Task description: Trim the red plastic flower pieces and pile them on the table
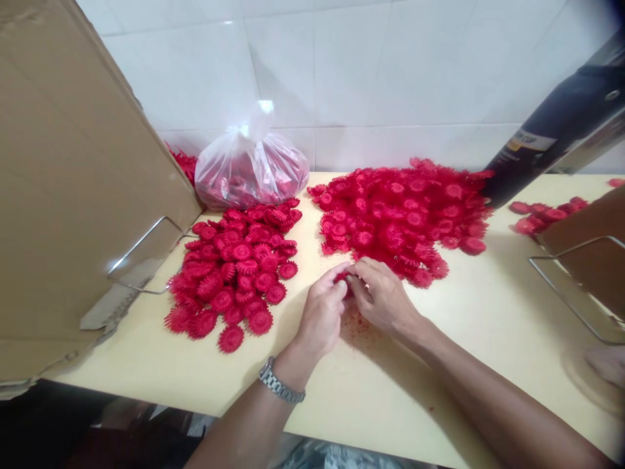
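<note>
Close together above the table, my left hand (322, 306) and my right hand (383, 293) pinch a small red piece (344, 279), mostly hidden by the fingers; it looks like one of the red fringed flower-like discs around. A metal watch (280, 383) circles my left wrist. To the left of my hands lies a heap of neat round red discs with toothed edges (239, 273). Just beyond my right hand spreads a larger, looser red pile (400, 208), its pieces looking more frayed. Red crumbs (360, 327) are scattered on the tabletop under my fingers.
A tied clear plastic bag (251, 169) of red pieces rests against the tiled wall. Cardboard (88, 169) with a wire stand (141, 247) walls off the left. At right are a dark carton (551, 124), more red discs (549, 213) and another wire stand (561, 296). Part of another person's hand (608, 363) shows at the right edge.
</note>
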Demonstrator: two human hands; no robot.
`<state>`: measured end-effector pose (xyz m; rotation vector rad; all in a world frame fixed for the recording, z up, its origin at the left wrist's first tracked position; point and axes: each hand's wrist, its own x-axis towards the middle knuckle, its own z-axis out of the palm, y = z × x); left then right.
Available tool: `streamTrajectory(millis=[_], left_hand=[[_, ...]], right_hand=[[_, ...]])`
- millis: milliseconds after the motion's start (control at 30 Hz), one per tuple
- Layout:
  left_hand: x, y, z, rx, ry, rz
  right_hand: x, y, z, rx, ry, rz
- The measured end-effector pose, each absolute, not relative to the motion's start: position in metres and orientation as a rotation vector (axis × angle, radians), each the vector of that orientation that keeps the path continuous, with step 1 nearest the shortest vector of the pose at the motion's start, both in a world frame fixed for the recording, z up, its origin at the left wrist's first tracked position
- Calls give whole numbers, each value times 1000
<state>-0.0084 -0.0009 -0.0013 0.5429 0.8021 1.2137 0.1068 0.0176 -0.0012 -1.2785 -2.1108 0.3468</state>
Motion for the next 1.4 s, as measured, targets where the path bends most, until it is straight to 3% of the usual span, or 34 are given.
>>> streamTrajectory(millis=[300, 667, 800, 1000, 1067, 1233, 1400], left_hand=[[-15, 0, 1, 459, 747, 1232], [-12, 2, 3, 588, 923, 1207], [-17, 2, 6, 586, 915, 1210], [-18, 4, 11, 431, 671, 1183], [-17, 4, 10, 395, 613, 1168], [-16, 2, 6, 461, 624, 1157], [-13, -1, 3, 618, 686, 1120]], right_hand=[[111, 18, 8, -1143, -2053, 358], [110, 22, 8, -1338, -1897, 506], [139, 55, 22, -1483, -1665, 250], [181, 85, 32, -1523, -1764, -306], [171, 71, 32, -1357, -1846, -205], [127, 31, 22, -1106, -2110, 579], [115, 28, 9, -1093, -1983, 816]])
